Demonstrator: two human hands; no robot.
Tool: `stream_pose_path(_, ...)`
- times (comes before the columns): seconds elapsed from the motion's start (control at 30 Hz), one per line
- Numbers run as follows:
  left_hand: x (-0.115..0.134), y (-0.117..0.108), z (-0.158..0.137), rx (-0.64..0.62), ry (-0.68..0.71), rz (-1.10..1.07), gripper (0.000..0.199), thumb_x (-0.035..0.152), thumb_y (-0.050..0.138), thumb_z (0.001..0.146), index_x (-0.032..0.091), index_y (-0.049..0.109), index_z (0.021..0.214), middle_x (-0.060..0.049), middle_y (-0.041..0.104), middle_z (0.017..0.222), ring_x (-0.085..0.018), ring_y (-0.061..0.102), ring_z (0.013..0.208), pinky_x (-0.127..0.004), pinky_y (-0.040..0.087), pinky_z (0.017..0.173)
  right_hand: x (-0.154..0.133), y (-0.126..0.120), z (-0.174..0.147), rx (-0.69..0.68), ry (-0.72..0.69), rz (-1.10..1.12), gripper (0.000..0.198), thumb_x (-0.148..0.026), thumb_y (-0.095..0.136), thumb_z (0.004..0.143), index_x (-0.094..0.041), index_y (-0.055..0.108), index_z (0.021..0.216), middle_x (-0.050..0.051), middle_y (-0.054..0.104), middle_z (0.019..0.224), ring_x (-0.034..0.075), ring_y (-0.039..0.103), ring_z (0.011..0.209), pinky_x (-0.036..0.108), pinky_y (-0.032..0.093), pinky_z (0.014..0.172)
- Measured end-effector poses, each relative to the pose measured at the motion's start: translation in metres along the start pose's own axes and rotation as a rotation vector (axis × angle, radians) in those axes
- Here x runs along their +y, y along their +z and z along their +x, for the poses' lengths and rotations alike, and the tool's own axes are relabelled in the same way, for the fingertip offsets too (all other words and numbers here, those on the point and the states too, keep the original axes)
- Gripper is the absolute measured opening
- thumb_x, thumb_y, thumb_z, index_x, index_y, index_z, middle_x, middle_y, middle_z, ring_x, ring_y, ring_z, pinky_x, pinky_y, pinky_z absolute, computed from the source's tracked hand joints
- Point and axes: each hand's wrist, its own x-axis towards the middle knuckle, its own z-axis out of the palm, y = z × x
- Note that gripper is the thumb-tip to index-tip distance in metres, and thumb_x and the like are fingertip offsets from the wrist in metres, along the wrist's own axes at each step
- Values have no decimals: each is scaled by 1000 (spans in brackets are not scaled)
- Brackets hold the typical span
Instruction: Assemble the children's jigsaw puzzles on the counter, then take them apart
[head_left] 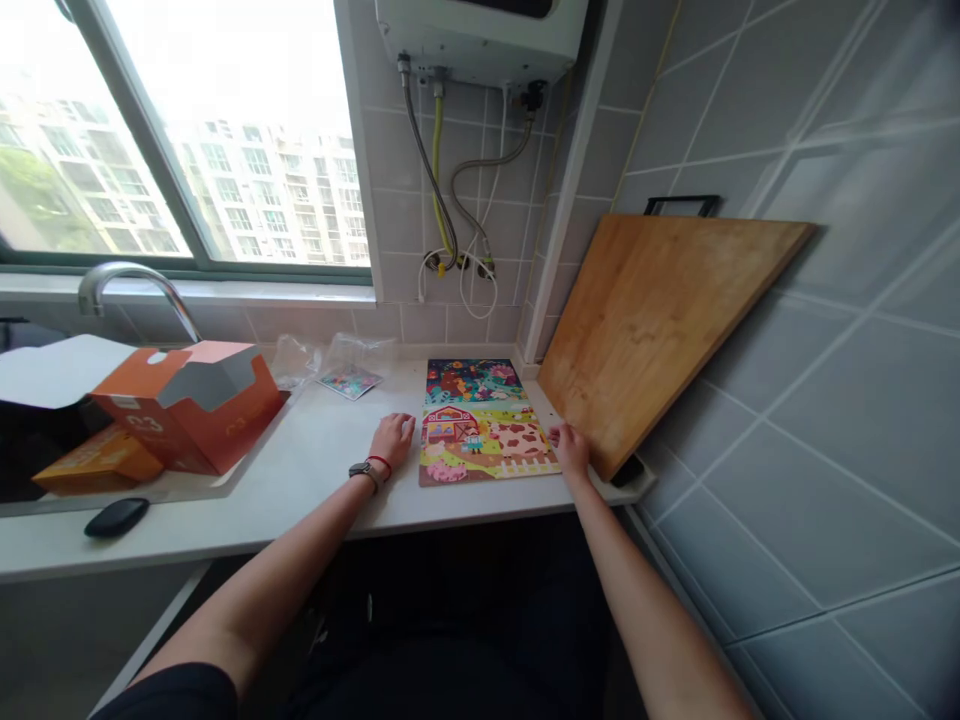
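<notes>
A farm picture board point(487, 440) with a red barn and a spotted cow lies flat on the white counter. Behind it is a dark-blue underwater picture board point(476, 380); I cannot tell whether the two overlap. My left hand point(392, 440) rests on the counter just left of the farm picture, fingers loosely extended, holding nothing. At the picture's right edge, my right hand point(571, 450) has its fingers curled together. What they hold, if anything, is too small to make out.
A wooden board point(667, 320) leans on the right wall beside my right hand. Clear plastic bags point(352, 350) and a small picture card point(350, 383) lie at the back. Leftward are an open orange box point(195, 405), a faucet point(142, 275) and a black mouse-shaped object point(117, 517).
</notes>
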Motion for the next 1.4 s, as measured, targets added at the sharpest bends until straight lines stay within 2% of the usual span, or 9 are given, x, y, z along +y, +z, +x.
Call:
stream_pose_path(0.17,11,-11,-29,-87,104,-18,41,47,39,100,20,70,105,-14,72,110,-31,65,106,-47,50,98,-4,1,-5,-63,-59,-151,51,-61,44,86,-21,65,65,12,73,71,26,64,70,34,46,67)
stream_pose_path(0.37,19,-25,-56,-201,228,-18,50,57,44,99,21,65,126,-13,67,133,-32,58,129,-48,43,112,-9,-2,-10,-80,-102,-237,49,-57,40,87,-21,64,64,13,71,72,26,61,70,34,42,66)
stream_pose_path(0.47,17,-27,-60,-259,254,-14,63,67,55,91,24,61,137,-11,61,144,-36,49,140,-51,39,116,-11,-4,-12,-89,-116,-258,50,-56,38,87,-21,63,63,14,72,74,26,61,70,34,42,66)
stream_pose_path(0.57,15,-27,-63,-322,286,9,88,76,67,76,26,53,147,-12,50,156,-40,40,146,-55,33,119,-13,-6,-14,-93,-122,-280,49,-55,39,88,-20,65,65,14,73,75,26,62,71,34,43,66)
stream_pose_path(0.67,15,-27,-66,-362,291,43,100,80,70,70,25,50,151,-15,45,160,-41,37,148,-57,29,120,-14,-7,-16,-92,-117,-303,49,-53,39,88,-19,68,67,14,73,75,26,61,71,33,42,66)
stream_pose_path(0.87,19,-29,-70,-324,253,49,83,74,61,82,22,54,147,-14,54,153,-40,42,145,-54,36,117,-17,-6,-18,-84,-104,-333,50,-52,39,89,-19,72,70,13,74,74,25,60,69,32,39,64)
stream_pose_path(1.4,18,-30,-71,-307,257,32,73,70,67,79,24,61,136,-13,62,144,-40,48,141,-52,40,115,-22,-7,-21,-67,-68,-301,46,-47,43,89,-19,75,71,14,79,81,28,69,79,33,45,72)
